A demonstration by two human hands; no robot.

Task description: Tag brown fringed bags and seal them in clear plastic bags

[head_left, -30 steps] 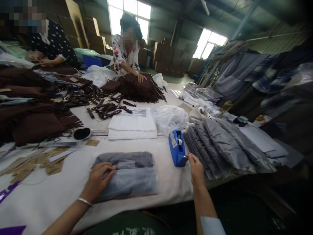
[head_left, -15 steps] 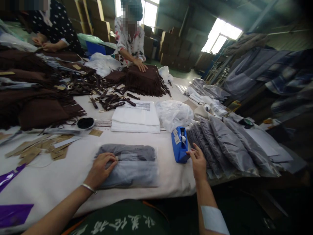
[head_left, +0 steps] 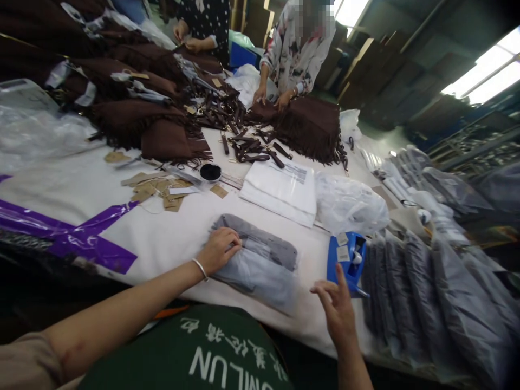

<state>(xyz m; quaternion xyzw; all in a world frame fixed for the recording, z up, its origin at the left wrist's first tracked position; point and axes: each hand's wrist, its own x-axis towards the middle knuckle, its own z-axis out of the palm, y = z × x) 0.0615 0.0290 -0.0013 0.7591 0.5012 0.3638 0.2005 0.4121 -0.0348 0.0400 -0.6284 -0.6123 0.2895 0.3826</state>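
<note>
A: What is seen nearest?

B: The left hand (head_left: 219,250) is laid with curled fingers on the left end of a bagged grey garment (head_left: 260,265), which lies flat on the white table (head_left: 174,238) close to its near edge. The right hand (head_left: 336,309) is held open, fingers spread, nothing gripped, just short of the blue tape dispenser (head_left: 346,259).

A: How is the bagged garment judged to handle?

B: Light and soft, it is thought, with a slick film that may slide on the cloth. It is best pinned flat near the folded flap and lifted by both short ends.

A: And farther off?

B: A row of overlapping bagged garments (head_left: 430,292) is seen at the right, a stack of white sheets (head_left: 284,189) beyond, then brown fringed cloth (head_left: 312,127) handled by another person.
</note>
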